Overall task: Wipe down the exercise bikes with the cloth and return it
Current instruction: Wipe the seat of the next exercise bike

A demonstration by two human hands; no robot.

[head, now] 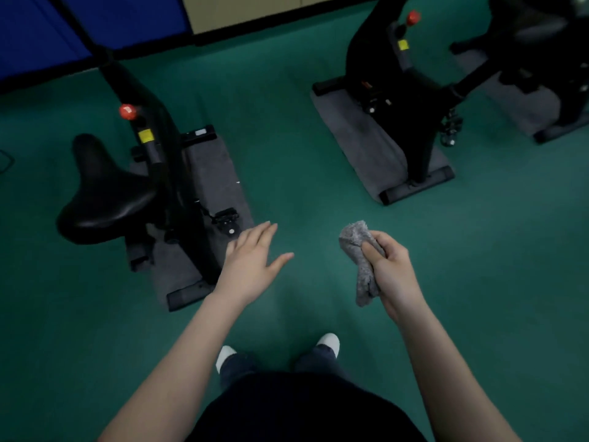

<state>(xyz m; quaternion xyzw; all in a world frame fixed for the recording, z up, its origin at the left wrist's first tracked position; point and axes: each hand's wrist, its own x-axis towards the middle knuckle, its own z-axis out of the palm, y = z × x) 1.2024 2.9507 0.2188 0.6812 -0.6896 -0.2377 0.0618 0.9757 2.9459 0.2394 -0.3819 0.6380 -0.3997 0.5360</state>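
Crumpled grey speckled cloth (352, 242) bunched in right-hand grip (392, 269), fingers curled round it, tail hanging down. Left-hand grip (251, 260) flat, holding nothing. Nearest black exercise bike (159, 161) lies forward-left, on the empty hand's side, so the cloth must cross over.

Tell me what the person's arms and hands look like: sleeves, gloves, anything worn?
The left arm and right arm are bare as far up as the view shows, no sleeves in sight. The left hand and right hand wear no gloves; no watch, bracelet or ring shows. Lower down: a dark top, dark trousers, white shoes.
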